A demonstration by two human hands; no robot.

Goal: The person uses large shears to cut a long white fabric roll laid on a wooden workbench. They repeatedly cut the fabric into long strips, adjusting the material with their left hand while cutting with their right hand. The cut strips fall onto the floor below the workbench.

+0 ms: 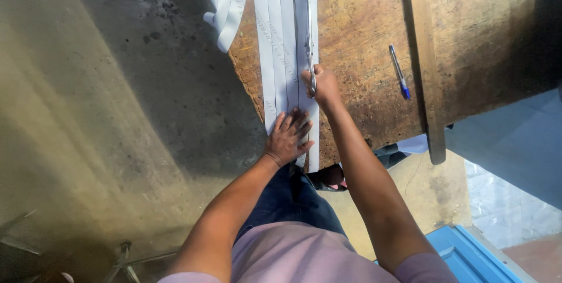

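Several long white fabric strips lie side by side on a worn wooden table, running away from me. My left hand presses flat on the near ends of the strips, fingers spread. My right hand grips the handles of metal scissors, whose blades point away along one strip.
A blue pen lies on the table to the right, next to a long wooden ruler. More white strips hang off the table's left edge over the concrete floor. A blue panel sits at lower right.
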